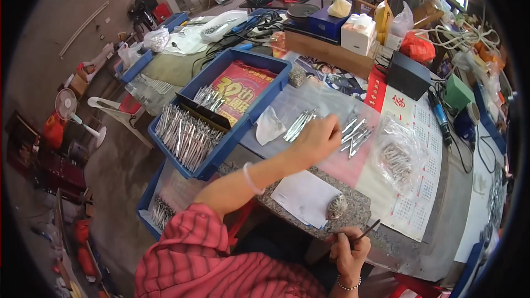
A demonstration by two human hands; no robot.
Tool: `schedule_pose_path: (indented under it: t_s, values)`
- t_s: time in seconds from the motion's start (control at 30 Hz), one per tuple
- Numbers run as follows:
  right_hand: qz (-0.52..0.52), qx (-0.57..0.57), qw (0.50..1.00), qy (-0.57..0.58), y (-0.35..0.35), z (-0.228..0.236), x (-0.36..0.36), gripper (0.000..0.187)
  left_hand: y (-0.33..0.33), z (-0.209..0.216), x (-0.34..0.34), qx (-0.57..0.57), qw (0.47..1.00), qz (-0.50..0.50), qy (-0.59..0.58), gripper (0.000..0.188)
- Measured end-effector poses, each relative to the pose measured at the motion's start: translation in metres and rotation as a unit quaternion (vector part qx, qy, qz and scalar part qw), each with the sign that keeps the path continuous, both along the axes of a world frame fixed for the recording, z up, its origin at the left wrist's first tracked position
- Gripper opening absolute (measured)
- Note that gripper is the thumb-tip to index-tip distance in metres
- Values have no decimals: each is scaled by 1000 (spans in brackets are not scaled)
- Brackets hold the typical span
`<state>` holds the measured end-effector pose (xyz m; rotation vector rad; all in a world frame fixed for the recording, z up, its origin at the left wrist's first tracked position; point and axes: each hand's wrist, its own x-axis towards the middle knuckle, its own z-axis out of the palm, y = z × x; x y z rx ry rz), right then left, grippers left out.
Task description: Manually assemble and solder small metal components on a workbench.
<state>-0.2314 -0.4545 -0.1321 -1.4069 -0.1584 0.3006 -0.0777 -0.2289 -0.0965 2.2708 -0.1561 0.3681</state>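
Observation:
My left hand point(320, 140), a pale bangle on its wrist, is raised over the table with its fingers curled; what they hold, if anything, is hidden. It hovers between two small piles of slim silver metal pieces, one pile point(301, 124) to its left and another pile point(356, 135) to its right. Low at the table's near edge, my right hand point(351, 251) is closed round a thin dark stick point(369, 229) that points up to the right. Just beyond that hand, a round greyish lump point(337, 207) sits beside white paper point(303, 197) on a stone slab point(356, 214).
At left stands a blue crate point(218, 113), packed with silver metal pieces point(187, 138). A clear plastic bag point(398, 157) of similar pieces lies on a printed calendar sheet point(425, 187) at right. A blue-handled tool point(440, 117) with a cable and a dark box point(407, 74) lie farther right.

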Motion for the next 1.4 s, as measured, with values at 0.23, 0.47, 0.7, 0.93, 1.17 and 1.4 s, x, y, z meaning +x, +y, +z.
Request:
schedule_pose_path:
  t_s: [0.23,0.47,0.7,0.93,1.17,1.4]
  values:
    - [-17,-32,999,21,-5,7,0,6,7,21,-139,-358,931,-54,53,9]
    - [-142,-85,985,-38,-39,47,32,11,37,6,-192,-468,883,-15,23,17]
    - [-128,-352,908,-187,-64,38,126,12,35,-10,-201,-550,826,-64,106,19]
    - [-23,-554,765,-328,-37,19,191,11,36,-16,-201,-495,852,-99,141,15]
    - [84,-681,603,-407,-22,-1,219,9,39,-11,-206,-394,900,-112,151,14]
    - [30,-653,626,-425,-33,5,199,9,29,-10,-197,-372,900,-193,117,14]
